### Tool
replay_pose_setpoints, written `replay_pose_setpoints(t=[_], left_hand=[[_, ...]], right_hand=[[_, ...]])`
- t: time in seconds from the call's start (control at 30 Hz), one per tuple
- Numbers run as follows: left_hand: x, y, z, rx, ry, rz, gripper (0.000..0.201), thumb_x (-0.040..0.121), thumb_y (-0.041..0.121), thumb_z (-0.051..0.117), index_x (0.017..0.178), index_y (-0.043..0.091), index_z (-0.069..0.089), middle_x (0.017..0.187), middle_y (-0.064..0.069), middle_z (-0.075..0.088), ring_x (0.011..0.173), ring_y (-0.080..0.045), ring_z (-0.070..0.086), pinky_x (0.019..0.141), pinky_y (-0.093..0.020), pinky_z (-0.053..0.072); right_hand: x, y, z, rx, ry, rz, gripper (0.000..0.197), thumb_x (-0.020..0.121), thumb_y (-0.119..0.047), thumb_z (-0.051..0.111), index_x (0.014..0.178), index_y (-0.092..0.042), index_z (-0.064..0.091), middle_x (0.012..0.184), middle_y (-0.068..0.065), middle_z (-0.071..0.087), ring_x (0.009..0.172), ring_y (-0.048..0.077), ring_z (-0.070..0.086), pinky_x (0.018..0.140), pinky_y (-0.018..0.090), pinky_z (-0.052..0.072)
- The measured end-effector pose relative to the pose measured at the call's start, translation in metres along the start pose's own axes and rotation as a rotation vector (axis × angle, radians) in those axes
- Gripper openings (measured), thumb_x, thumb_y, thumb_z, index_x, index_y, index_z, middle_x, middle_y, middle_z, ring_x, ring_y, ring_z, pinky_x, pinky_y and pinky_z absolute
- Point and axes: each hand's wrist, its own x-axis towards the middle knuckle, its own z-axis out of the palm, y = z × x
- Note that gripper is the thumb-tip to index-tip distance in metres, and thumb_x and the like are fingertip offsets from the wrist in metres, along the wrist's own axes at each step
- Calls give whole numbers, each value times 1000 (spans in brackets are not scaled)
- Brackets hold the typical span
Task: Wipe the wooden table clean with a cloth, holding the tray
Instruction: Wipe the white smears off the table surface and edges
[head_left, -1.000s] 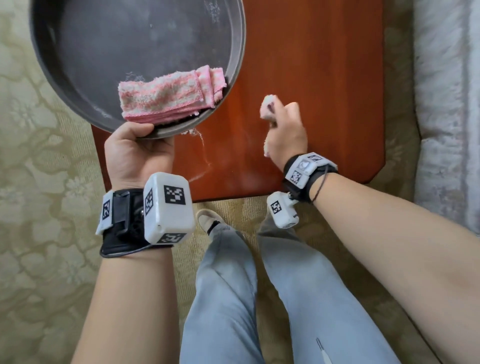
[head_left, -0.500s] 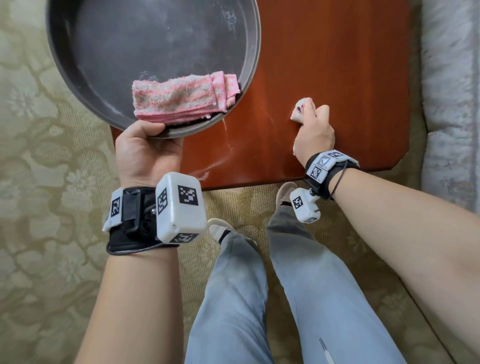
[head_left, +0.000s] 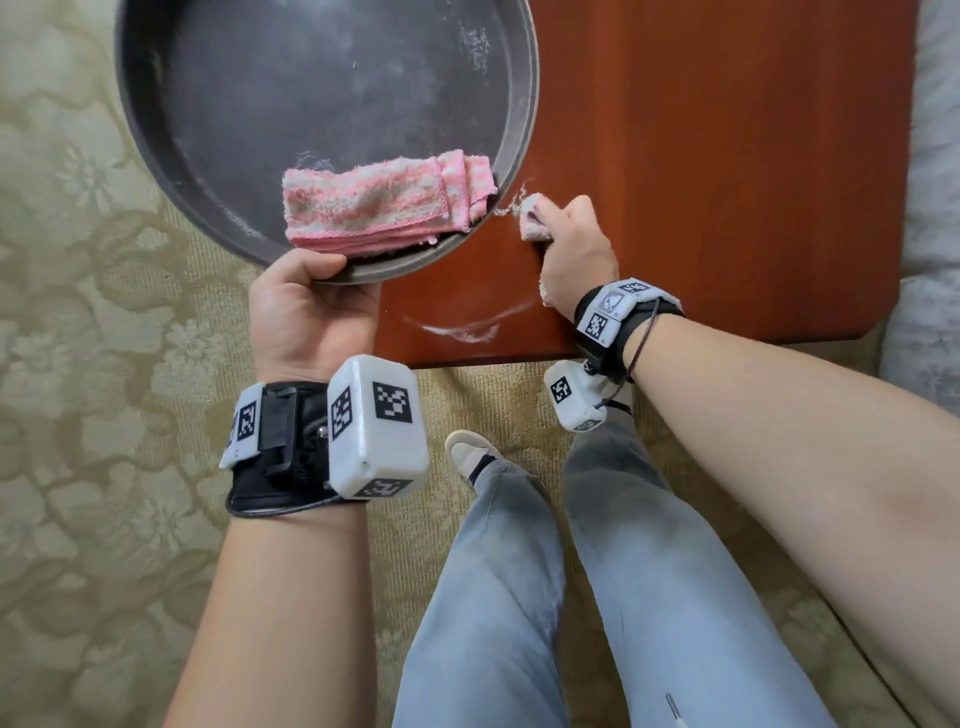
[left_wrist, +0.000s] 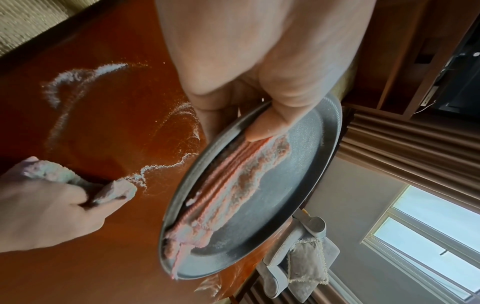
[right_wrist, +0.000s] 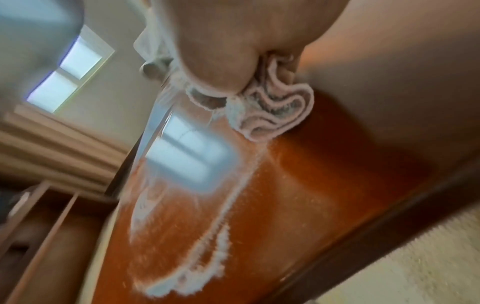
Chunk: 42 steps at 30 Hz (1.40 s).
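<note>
My left hand (head_left: 306, 306) grips the near rim of a round dark tray (head_left: 218, 104), thumb on top (left_wrist: 267, 125), holding it at the table's left edge. A folded pink cloth (head_left: 384, 208) lies in the tray (left_wrist: 298, 164) near the rim. My right hand (head_left: 571, 249) holds a bunched pale cloth (head_left: 532, 221) pressed on the reddish wooden table (head_left: 727, 156), right beside the tray's rim. White powder streaks (head_left: 467, 330) lie on the table near its front edge; in the right wrist view the cloth (right_wrist: 275, 115) trails a powder line (right_wrist: 233, 195).
A patterned beige carpet (head_left: 78, 364) lies left of and below the table. A grey upholstered seat (head_left: 935, 156) borders the table on the right. My legs in jeans (head_left: 519, 597) and a shoe (head_left: 470, 452) stand just before the table's front edge.
My right hand has swept the cloth leftward across the table to the tray's rim, pushing powder with it. My left hand keeps holding the tray.
</note>
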Motion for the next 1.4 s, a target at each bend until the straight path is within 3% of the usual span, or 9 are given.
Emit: replay_pose_setpoints(t=[0.1,0.27,0.47,0.6,0.83,0.93,1.17,1.3,1.4], left_hand=[[-1,2,0,-14,-4,-8,46,62,-12,38,97,-10,66,101,-23,68,94,-38,68,78,-41,61],[-4,-3,5,-30,-18,-40,43,62,-11,36,84,-10,73,96,-23,70,89,-38,70,77,-41,61],[-5,-5,-3,-26,-9,-59,41,62,-11,37,85,-9,71,94,-21,70,89,-37,69,80,-41,61],[-8,6,-20,6,13,-41,39,62,-10,38,75,-7,75,94,-20,70,91,-35,68,90,-41,57],[-11,27,-44,-31,58,12,43,62,-11,39,97,-6,64,97,-20,69,95,-36,67,100,-43,51],[-15,35,-48,-51,65,23,45,62,-10,39,101,-6,62,99,-20,68,96,-35,67,96,-41,54],[-11,33,-39,-116,61,39,44,63,-10,39,100,-6,63,104,-19,66,105,-35,62,108,-40,45],[-4,21,-31,-134,77,41,39,62,-11,40,85,-7,71,97,-20,69,95,-35,67,103,-41,49],[0,16,-28,-115,110,58,41,62,-10,40,94,-7,65,98,-20,68,96,-35,66,107,-43,46]], right_hand=[[-13,11,-10,97,154,124,55,80,8,32,116,-24,59,94,6,39,62,27,48,56,34,48],[-42,53,-33,139,273,322,37,97,-4,40,120,-24,60,97,4,40,56,6,43,48,6,35],[-70,54,-10,-82,123,448,59,93,-1,43,149,-18,35,115,11,42,86,29,56,80,40,50],[-61,23,14,-126,122,428,67,88,1,52,150,-12,30,118,13,43,90,33,61,78,37,50],[-43,-33,49,-128,93,212,63,86,4,48,147,-10,36,109,13,45,64,25,51,63,35,47],[-39,-44,46,-27,18,182,67,87,7,42,150,-14,34,107,9,40,69,24,45,68,32,40],[-5,-7,0,141,265,208,38,98,-13,41,133,-20,57,98,3,39,75,17,46,72,26,42],[29,22,-26,39,249,267,39,98,-11,36,130,-22,53,103,3,38,62,13,47,57,9,46],[44,23,-28,-58,151,326,51,87,0,36,132,-22,46,112,7,38,74,30,57,67,40,58]])
